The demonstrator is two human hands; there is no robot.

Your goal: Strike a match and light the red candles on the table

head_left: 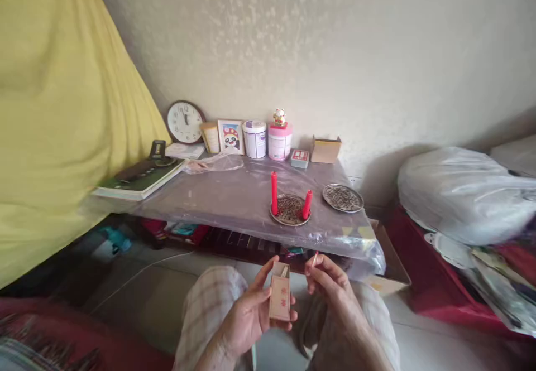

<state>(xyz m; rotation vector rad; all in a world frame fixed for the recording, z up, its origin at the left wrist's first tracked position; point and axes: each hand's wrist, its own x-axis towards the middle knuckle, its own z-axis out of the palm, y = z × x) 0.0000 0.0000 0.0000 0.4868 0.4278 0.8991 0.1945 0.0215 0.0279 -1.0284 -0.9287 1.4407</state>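
In the head view, the person's left hand [251, 311] holds a small tan matchbox [280, 299] upright above the lap, just in front of the counter's near edge. The fingers [268, 273] are clamped round its sides, and its drawer is slid up a little at the top. Just beside it, the right hand [331, 288] has its fingers pinched together on a thin match [315, 259], whose reddish tip points up and sits near the box without touching it. Beyond the hands stands the low counter [234, 192], covered in clear plastic sheet. On it, two red candles [274, 192] stand upright on a round metal plate [288, 215], with a second metal plate [342, 198] near it on the right. A wall clock [185, 121], a pink tin [279, 142] and a cardboard box [325, 149] line the wall.
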